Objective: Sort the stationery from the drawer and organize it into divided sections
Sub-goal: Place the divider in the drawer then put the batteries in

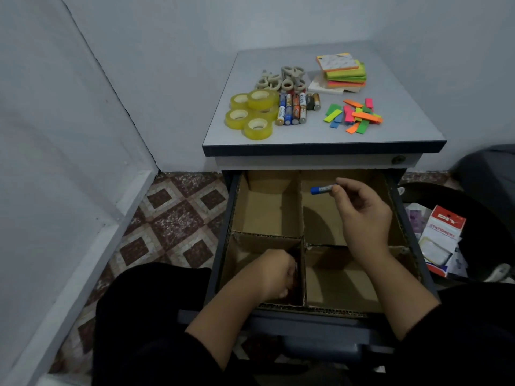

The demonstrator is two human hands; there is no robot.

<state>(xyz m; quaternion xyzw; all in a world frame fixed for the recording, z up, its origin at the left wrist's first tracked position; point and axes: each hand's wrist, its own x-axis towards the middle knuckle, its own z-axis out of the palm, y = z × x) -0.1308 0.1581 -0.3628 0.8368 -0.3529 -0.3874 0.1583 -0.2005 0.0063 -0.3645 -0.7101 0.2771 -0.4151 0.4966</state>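
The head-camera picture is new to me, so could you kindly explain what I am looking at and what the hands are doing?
There is no machine here: a person wears a camera on the head, looking down at their own two bare hands. Below is an open drawer fitted with cardboard dividers that make four sections. The right hand pinches a blue battery above the far right section. The left hand reaches into the near left section, fingers curled; whether it holds anything is hidden. On the cabinet top lie sorted groups: tape rolls, more batteries, grey scissors, sticky note pads and coloured paper flags.
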